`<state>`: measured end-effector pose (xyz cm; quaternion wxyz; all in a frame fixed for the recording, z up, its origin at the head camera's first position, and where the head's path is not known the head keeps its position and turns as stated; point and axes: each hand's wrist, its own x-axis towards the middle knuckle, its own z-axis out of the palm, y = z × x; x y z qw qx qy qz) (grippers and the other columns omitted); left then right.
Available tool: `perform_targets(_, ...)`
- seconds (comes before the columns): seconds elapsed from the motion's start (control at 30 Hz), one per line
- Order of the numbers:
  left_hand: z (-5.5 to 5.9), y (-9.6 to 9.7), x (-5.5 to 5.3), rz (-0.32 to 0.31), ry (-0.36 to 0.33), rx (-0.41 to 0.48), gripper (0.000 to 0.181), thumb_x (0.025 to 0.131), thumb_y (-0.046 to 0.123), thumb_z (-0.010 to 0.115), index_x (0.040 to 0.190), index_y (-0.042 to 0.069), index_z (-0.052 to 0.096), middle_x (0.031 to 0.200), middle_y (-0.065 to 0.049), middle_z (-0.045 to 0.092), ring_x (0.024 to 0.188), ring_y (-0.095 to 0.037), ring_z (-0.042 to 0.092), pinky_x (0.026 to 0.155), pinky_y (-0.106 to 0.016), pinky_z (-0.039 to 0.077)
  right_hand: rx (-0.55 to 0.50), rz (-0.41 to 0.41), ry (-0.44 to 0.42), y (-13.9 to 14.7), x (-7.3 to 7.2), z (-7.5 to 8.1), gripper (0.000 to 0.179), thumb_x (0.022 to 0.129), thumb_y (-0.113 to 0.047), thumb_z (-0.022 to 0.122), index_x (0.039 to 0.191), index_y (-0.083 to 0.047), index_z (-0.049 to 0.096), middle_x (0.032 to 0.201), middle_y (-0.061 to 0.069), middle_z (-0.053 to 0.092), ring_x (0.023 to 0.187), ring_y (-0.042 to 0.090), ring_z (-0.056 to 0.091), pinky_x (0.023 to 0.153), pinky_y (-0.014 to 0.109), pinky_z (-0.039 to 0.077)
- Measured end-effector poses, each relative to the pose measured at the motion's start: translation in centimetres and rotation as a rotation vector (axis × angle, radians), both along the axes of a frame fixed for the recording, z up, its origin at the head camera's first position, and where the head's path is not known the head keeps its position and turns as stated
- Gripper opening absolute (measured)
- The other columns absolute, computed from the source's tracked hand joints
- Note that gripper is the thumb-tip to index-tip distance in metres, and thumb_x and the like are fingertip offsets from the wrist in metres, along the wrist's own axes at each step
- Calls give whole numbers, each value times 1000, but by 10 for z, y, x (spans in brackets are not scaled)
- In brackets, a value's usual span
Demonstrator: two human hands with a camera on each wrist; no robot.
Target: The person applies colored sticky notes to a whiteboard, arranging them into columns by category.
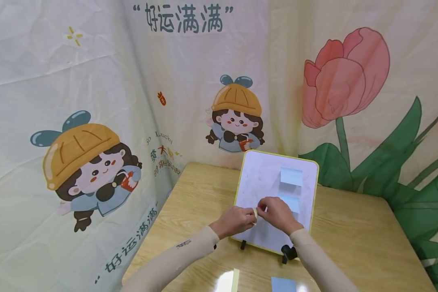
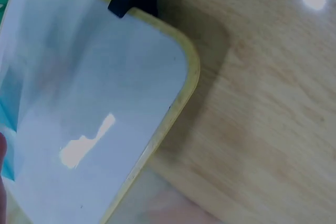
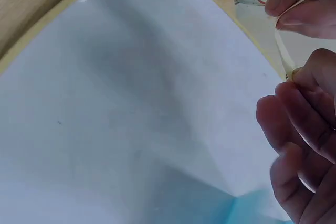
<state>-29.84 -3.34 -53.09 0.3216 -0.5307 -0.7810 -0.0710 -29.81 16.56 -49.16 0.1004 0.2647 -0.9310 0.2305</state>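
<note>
In front of a yellow-edged whiteboard point(image 1: 259, 170), both hands meet at a small pale yellow sticky note point(image 3: 284, 56). My left hand point(image 1: 236, 221) pinches one end of it between thumb and finger. From the other side, my right hand point(image 1: 276, 211) pinches the opposite end, its remaining fingers curled. The note is seen nearly edge-on in the right wrist view. Two light blue sticky notes are on the board, an upper one point(image 1: 291, 177) and a lower one point(image 1: 291, 202) partly covered by my right hand. Only a sliver of finger shows in the left wrist view.
The whiteboard leans upright on black stand feet point(image 1: 243, 245) on a wooden table point(image 1: 190, 194). Along the near edge lie a yellow sticky pad point(image 1: 235, 280) and a blue one point(image 1: 283, 284), both cut off by the frame. A printed curtain point(image 1: 190, 101) hangs behind the table.
</note>
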Motion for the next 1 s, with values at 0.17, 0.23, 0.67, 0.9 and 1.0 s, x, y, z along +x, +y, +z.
perform_targets(0.17, 12, 2, -10, -3, 31, 19, 10, 81, 14, 73, 78, 21, 67, 81, 9, 59, 59, -2, 55, 50, -16, 41, 40, -5, 51, -2, -7, 19, 7, 83, -13, 71, 77, -18, 71, 69, -13, 60, 58, 3, 49, 51, 23, 42)
perform_targets(0.23, 16, 3, -17, 6, 33, 16, 10, 81, 14, 73, 78, 21, 66, 81, 8, 59, 58, -2, 55, 50, -17, 42, 54, -8, 72, -1, -12, 24, 7, 83, -13, 71, 77, -16, 71, 69, -12, 60, 58, 3, 49, 52, 24, 42)
perform_targets(0.67, 36, 12, -48, 81, 17, -31, 10, 87, 14, 68, 79, 20, 67, 80, 7, 58, 58, -3, 53, 49, -17, 40, 83, -33, 41, 2, -47, 42, 7, 87, -16, 70, 81, -13, 73, 69, -7, 61, 61, 10, 51, 56, 28, 44)
perform_targets(0.9, 47, 18, -60, 178, -14, -120, 7, 92, 22, 65, 88, 22, 71, 86, 8, 61, 61, -5, 55, 51, -18, 42, 90, -75, 40, 6, -60, 49, 7, 86, -17, 72, 84, -11, 74, 72, -4, 63, 63, 12, 53, 56, 30, 46)
perform_targets(1.0, 53, 20, -63, 202, -35, -138, 8, 93, 24, 65, 90, 22, 72, 87, 7, 62, 62, -5, 55, 52, -18, 41, 84, -80, 50, 7, -65, 52, 9, 87, -18, 72, 85, -10, 74, 73, -4, 64, 64, 13, 54, 57, 30, 47)
